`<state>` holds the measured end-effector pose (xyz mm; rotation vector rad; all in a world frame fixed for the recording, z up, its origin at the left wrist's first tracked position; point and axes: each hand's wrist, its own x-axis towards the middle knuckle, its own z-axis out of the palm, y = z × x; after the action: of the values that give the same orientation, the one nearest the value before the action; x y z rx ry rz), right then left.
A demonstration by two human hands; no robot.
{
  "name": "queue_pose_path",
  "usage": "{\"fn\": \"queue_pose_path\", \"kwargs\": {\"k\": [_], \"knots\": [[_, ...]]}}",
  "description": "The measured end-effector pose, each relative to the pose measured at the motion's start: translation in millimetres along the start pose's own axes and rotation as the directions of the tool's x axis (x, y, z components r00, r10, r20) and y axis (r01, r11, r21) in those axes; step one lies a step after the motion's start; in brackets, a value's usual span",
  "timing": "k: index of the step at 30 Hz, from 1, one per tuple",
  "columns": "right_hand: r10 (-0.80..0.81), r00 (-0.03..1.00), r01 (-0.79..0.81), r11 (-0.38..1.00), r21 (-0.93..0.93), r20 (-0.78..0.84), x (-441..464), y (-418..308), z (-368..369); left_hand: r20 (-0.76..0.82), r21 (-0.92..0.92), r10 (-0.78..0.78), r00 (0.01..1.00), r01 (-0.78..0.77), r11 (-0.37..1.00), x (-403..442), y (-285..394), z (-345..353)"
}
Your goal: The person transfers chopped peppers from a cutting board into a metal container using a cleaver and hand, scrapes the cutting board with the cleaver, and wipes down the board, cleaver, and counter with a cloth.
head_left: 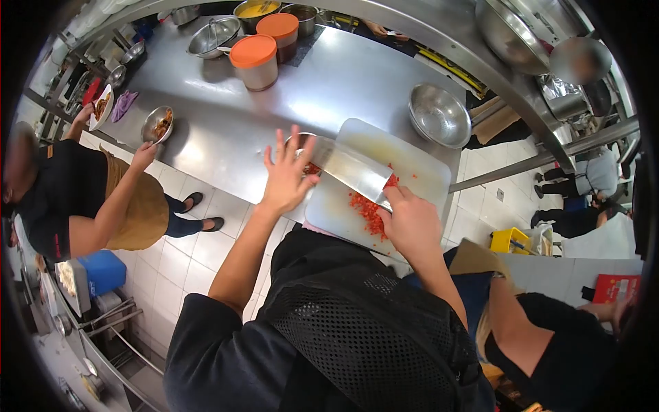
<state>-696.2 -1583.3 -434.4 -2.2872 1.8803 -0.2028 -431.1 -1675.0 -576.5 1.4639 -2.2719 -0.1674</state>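
My right hand [413, 223] grips a wide-bladed cleaver [357, 170], its broad blade pointing left over a white cutting board [343, 209]. Chopped red pieces [368, 214] lie on the board beside and under my right hand, with a few near the blade. My left hand [288, 180] is raised with its fingers spread, left of the blade tip, and holds nothing. Behind its fingers a small metal bowl [307, 141] shows in part, with some red bits near it; the hand hides the rest.
An empty steel bowl [439, 115] stands right of the board. Orange-lidded tubs [254, 65] and a strainer [214, 38] are at the back of the steel table [220, 130]. At left a person [89, 185] holds a bowl [158, 125] and a plate; another person [542, 336] is at lower right.
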Motion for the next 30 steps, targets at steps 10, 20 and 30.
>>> {"fn": "queue_pose_path", "kwargs": {"k": [10,20,30], "knots": [[0.033,0.997,-0.07,0.704,0.707,0.066,-0.3,35.3,46.4,0.075,-0.041,-0.25,0.965,0.253,0.967,-19.4,-23.0,14.1],[0.044,0.951,-0.27,-0.368,0.89,0.307,68.6,-37.7,137.7,-0.276,-0.35,-0.115,0.954,0.012,0.937,-20.0,34.8,25.4],[0.092,0.945,-0.231,-0.494,0.838,0.314,93.3,-53.0,142.6,-0.042,-0.106,0.015,0.999,-0.02,0.994,-12.1,12.9,20.4]]}}
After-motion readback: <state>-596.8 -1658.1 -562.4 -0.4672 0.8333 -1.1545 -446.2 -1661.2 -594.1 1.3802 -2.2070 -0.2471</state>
